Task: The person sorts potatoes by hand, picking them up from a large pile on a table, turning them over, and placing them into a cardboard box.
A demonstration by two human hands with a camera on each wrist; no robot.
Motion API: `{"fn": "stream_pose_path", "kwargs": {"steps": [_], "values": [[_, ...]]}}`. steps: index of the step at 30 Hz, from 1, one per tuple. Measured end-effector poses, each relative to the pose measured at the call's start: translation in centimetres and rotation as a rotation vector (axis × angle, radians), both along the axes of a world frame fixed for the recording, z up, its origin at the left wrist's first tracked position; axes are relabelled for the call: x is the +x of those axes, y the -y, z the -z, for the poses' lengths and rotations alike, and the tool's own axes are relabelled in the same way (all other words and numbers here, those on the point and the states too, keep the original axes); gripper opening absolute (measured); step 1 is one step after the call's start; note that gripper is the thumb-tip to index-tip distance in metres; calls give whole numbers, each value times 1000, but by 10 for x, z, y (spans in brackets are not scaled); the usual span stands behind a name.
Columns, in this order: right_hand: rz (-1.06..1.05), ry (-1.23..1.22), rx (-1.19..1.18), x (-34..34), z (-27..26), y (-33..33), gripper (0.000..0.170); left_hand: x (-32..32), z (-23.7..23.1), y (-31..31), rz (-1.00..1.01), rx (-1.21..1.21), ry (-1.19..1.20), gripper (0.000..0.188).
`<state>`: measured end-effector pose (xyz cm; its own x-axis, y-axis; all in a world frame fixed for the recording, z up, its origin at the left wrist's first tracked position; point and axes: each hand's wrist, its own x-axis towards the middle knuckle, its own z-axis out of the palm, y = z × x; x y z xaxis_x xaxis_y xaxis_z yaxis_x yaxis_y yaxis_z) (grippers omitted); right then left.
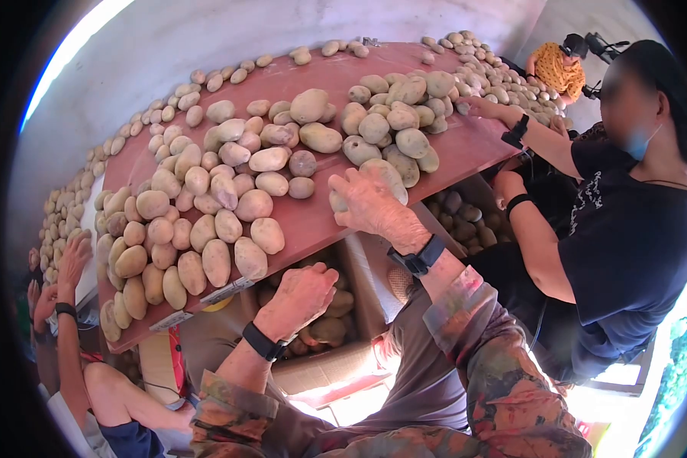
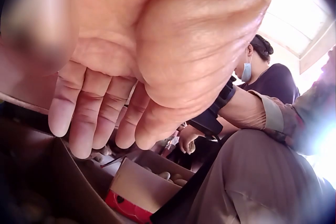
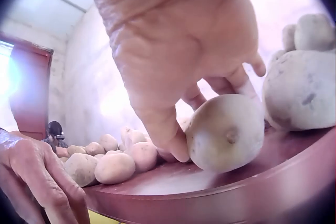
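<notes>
Near the table's front edge, my right hand (image 1: 378,208) grips a potato (image 3: 226,134), thumb on one side and fingers round the back in the right wrist view. A larger potato (image 3: 302,90) lies right beside it. My left hand (image 1: 298,299) hangs below the table edge, over a cardboard box (image 1: 324,375) with potatoes (image 1: 330,330) inside. In the left wrist view its palm faces the camera, the fingers (image 2: 86,129) are loosely extended and nothing is held. One pile of potatoes (image 1: 198,181) covers the table's left part, another pile (image 1: 403,116) the right.
The reddish table (image 1: 313,221) bears more potatoes along the wall. At right, a masked person (image 1: 626,214) in a dark shirt reaches onto the table. Another person's arm (image 1: 69,336) shows at left. A person in yellow (image 1: 557,70) sits at the far end.
</notes>
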<state>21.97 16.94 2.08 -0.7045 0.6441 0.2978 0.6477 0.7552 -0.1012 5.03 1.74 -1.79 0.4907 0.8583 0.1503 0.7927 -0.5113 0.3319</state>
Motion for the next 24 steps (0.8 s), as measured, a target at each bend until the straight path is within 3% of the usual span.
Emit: {"fn": "stream_pose_path", "kwargs": {"steps": [16, 24], "values": [[14, 89, 29, -3, -2, -4, 41, -5, -3, 3, -30, 15, -2, 14], [71, 128, -29, -9, 1, 2, 59, -9, 0, 5, -53, 13, -5, 13]]}}
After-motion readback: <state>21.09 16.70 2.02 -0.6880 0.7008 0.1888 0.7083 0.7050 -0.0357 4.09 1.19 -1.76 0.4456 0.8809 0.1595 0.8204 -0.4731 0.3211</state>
